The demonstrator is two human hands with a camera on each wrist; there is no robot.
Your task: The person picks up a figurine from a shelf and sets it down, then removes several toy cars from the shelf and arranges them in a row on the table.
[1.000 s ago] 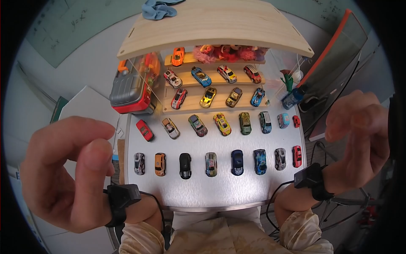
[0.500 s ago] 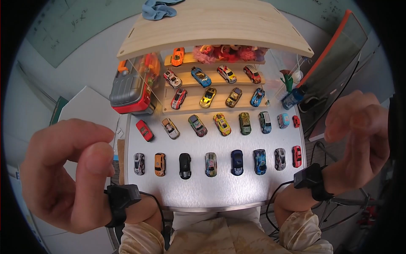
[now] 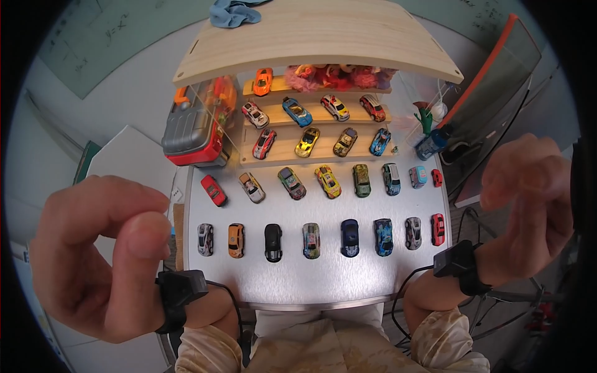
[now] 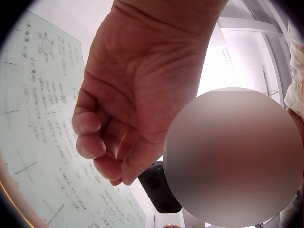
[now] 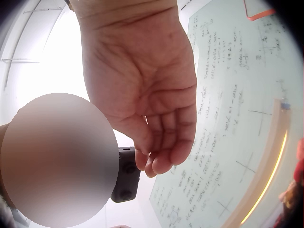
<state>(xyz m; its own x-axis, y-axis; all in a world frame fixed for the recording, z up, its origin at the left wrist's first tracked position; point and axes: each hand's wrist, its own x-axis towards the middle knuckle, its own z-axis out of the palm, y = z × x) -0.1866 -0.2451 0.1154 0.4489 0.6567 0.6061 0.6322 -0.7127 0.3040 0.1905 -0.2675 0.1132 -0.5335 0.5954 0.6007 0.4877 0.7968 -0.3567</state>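
My left hand is held up at the left of the head view, beside the table, its fingers curled and nothing in its grasp. In the left wrist view the thumb tip meets the index fingertip. On the other side my right hand is raised too, empty, thumb against bent fingers. Between the hands, toy cars stand in two rows on the metal table. A silver car and an orange car are at the left of the front row, a red car at its right end.
Behind the rows stands a wooden display case with more toy cars on stepped shelves. A grey and red toolbox flanks it on the left, a blue bottle on the right. A blue cloth lies on top.
The left thumb and index finger have sunk very slightly. The right hand and the toy cars keep their places.
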